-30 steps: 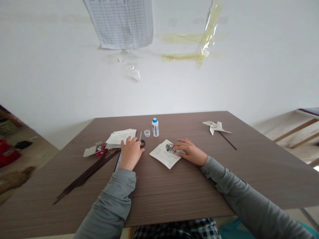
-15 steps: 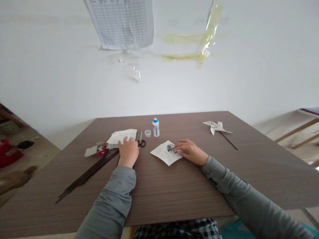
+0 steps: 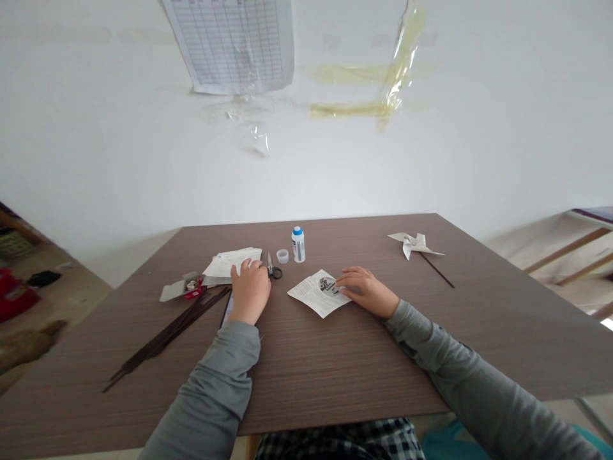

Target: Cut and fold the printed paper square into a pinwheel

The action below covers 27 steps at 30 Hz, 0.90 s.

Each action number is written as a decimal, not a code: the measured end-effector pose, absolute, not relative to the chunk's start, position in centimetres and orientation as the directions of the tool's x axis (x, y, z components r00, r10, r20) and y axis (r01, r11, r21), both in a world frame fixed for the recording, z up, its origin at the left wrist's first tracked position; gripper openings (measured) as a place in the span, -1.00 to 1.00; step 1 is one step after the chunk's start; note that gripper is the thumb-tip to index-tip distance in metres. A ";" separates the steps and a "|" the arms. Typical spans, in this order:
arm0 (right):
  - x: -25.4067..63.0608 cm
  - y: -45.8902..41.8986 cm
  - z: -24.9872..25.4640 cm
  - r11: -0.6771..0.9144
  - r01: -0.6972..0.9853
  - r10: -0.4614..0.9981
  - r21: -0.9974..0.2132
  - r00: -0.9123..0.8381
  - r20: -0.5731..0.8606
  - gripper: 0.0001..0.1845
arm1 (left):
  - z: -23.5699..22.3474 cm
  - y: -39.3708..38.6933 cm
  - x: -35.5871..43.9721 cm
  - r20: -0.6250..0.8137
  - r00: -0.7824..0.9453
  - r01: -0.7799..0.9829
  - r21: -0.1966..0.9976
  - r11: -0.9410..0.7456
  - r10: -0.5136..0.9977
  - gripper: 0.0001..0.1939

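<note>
My left hand (image 3: 251,291) has its fingers curled over one handle of the black-handled scissors (image 3: 275,273); part of the handle is hidden beneath them. The blades point away toward the wall. Fingers stretched out, my right hand (image 3: 368,291) rests on the right side of a square printed sheet (image 3: 316,295) with a dark round picture. A white bottle with a blue cap (image 3: 298,246) stands behind this sheet, beside a small clear cup (image 3: 282,256). Partly under my left hand and wrist lies a flat dark-edged object (image 3: 227,310), probably a phone.
A stack of printed papers (image 3: 230,263) lies behind my left hand. Left of it are an open red box of small pale pieces (image 3: 192,285) and a bundle of thin dark sticks (image 3: 163,338). A paper pinwheel (image 3: 416,245) on a stick lies at the right.
My left hand has shifted slightly right, and the scissors' handles have turned a little rightward with it. More of the flat object by my wrist shows. My right hand stays on the sheet.
</note>
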State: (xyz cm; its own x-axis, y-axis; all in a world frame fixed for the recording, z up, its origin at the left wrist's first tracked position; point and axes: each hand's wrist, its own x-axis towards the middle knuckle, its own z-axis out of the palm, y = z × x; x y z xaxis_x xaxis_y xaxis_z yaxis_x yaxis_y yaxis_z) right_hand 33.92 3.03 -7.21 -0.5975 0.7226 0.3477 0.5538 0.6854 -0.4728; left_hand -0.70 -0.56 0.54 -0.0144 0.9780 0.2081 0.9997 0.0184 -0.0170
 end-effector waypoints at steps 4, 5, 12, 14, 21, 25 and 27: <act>33.9 3.1 -7.3 0.682 0.560 0.727 -0.471 -0.590 0.351 -0.71 | 1.1 -0.7 -0.1 0.275 -0.001 0.999 0.032 -0.009 0.961 -0.57; 33.9 3.1 -7.3 0.682 0.559 0.727 -0.472 -0.589 0.354 -0.71 | 1.3 -0.8 0.0 0.287 -0.005 0.999 0.045 -0.008 0.958 -0.58; 34.0 3.5 -7.6 0.697 0.553 0.716 -0.456 -0.577 0.394 -0.73 | 1.4 -0.9 1.4 0.372 0.074 0.984 0.124 -0.128 0.925 -0.70; 33.9 3.8 -7.7 0.709 0.546 0.705 -0.445 -0.566 0.428 -0.74 | 0.9 -0.9 1.9 0.444 0.127 0.970 0.132 -0.204 0.887 -0.74; 33.6 3.6 -7.3 0.695 0.571 0.717 -0.436 -0.508 0.478 -0.74 | -1.2 -1.5 3.7 0.580 0.293 0.905 0.087 -0.415 0.760 -0.81; 33.1 3.3 -6.8 0.663 0.564 0.747 -0.492 -0.464 0.476 -0.74 | -1.7 -2.0 4.3 0.563 0.358 0.866 0.098 -0.491 0.745 -0.82; 32.8 3.0 -6.6 0.654 0.538 0.756 -0.531 -0.449 0.476 -0.73 | -1.8 -2.1 4.6 0.535 0.384 0.847 0.120 -0.518 0.752 -0.81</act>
State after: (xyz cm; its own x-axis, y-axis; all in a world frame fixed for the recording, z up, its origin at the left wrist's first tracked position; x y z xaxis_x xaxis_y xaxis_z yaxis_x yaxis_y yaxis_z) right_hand 32.81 2.99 -6.56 -0.4493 0.7561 0.4759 0.5382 0.6542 -0.5314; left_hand 4.59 -2.10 -1.75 0.3843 0.7525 0.5349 0.8472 -0.5176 0.1196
